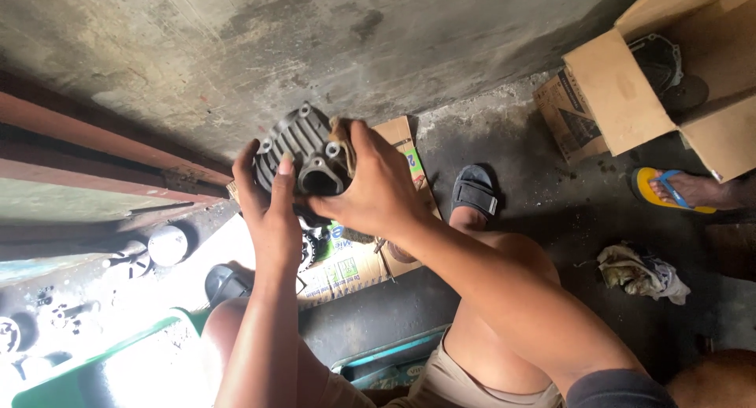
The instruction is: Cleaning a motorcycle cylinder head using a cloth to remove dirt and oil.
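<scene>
Fingers of both hands, left hand and right hand, are clamping a finned metal cylinder head (raised for wiping) with a rag.

Cardboard packaging on concrete floor, 3 pcs.

Flattened brown cardboard sheet w/ green-blue-white print lies centre, under the hands. Open plain brown cardboard box sits top right, flaps up, dark part inside. Smaller brown carton w/ dark printed side touches its left side, low against it.
</scene>
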